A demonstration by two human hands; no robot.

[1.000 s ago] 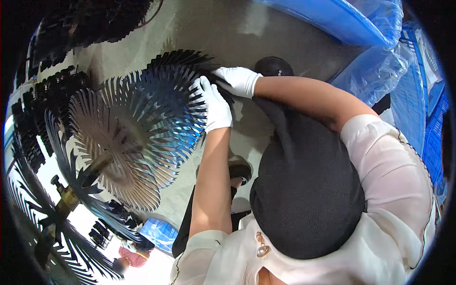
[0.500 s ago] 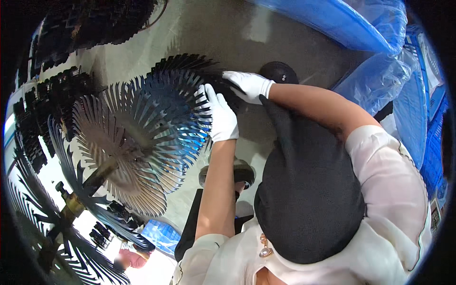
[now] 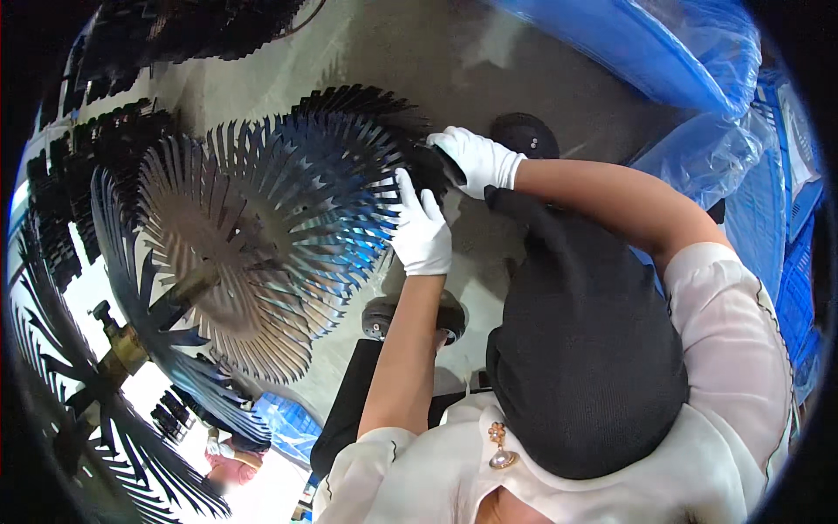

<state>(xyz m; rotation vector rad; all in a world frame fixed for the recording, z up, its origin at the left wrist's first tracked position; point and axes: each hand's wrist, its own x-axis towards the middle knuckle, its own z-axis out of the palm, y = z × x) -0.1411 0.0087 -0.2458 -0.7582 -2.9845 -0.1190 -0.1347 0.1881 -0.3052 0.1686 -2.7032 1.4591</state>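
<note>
Both my hands wear white gloves. My left hand has its fingers stretched apart at the right rim of a large round rack of shiny, slotted metal blades, touching or almost touching the blade tips. Further up and to the right, my right hand is closed, with a dark edge showing between thumb and fingers; what it grips blends into black blades behind. A big black knitted cloth spreads below my right forearm, close in front of my chest. Its narrow end lies by my right wrist.
More bladed discs stand on a shaft with a brass-coloured collar at the left. Black pieces hang in rows at the upper left. Blue crates and plastic sheeting are at the right. A person in pink is at the lower left.
Both hands have shifted slightly right in the picture. My left hand has dropped a little and its fingers are more spread. The black cloth has shifted right, and the person in pink has moved.
</note>
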